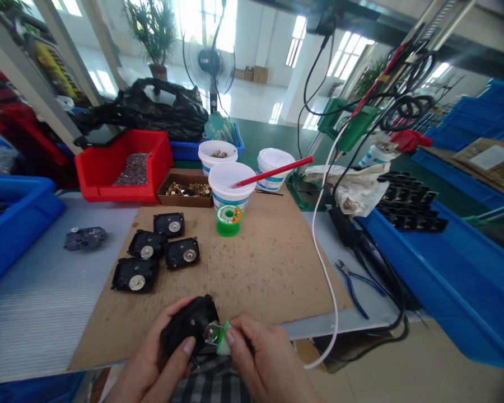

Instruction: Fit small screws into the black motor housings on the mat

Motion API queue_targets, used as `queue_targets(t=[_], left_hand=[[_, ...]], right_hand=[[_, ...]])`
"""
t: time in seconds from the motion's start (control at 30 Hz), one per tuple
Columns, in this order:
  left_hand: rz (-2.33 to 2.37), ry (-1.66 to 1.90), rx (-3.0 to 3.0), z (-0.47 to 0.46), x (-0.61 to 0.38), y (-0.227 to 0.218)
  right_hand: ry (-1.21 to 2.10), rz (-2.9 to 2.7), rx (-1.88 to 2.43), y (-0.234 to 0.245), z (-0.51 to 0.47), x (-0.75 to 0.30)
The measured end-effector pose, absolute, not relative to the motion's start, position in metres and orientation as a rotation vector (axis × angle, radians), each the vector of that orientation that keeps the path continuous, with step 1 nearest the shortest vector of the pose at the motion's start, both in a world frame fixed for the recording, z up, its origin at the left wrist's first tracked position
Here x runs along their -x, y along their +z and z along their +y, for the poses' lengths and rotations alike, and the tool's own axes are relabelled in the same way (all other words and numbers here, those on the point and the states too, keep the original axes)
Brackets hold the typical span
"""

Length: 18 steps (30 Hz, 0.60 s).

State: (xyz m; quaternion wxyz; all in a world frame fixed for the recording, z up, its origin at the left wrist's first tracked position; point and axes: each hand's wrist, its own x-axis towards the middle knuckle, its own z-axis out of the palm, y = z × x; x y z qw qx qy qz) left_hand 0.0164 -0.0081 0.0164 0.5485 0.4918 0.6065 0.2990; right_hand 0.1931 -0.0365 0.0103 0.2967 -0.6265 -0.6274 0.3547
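Head view: both hands low in front, at the near edge of the surface (33, 313). Left hand (168, 350) curled round a black housing (185, 330), thumb across its face, holding it tilted. Right hand (258, 350) closed in a pinch, thumb and forefinger on a green-and-white piece (224, 339) with metal prongs; prongs are at the metal disc (210, 332) on the housing, exact contact can't tell. Housing sits in the grip at the front edge of the cardboard sheet (252, 268). Four more housings (177, 254) with discs clustered on the sheet, left side. Green spool (228, 228) farther back, just in front of a white bucket (231, 187) with a red stick (277, 172) across its top. Red bin (88, 176) back left, small metal pieces inside. Cutters (353, 282) right of the sheet, handles apart.
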Motion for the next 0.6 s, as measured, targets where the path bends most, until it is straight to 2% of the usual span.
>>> queue_targets(t=[0.23, 0.4, 0.5, 0.53, 0.6], left_hand=[[1.352, 0.663, -1.304, 0.004, -0.01, 0.0], [1.197, 0.497, -1.606, 0.027, -0.015, -0.003], [1.113, 0.425, -1.747, 0.039, -0.018, -0.007], [1.103, 0.423, -1.788, 0.041, -0.019, -0.009], [1.094, 0.414, -1.86, 0.045, -0.021, -0.012]], right_hand=[[1.092, -1.721, 1.591, 0.013, -0.013, -0.224], [0.488, -1.51, 1.922, 0.002, 0.036, -0.288], [0.316, -1.519, 1.886, -0.008, 0.041, -0.283], [0.341, -1.637, 1.809, -0.012, 0.037, -0.271], [0.625, -1.951, 1.574, -0.022, 0.027, -0.242]])
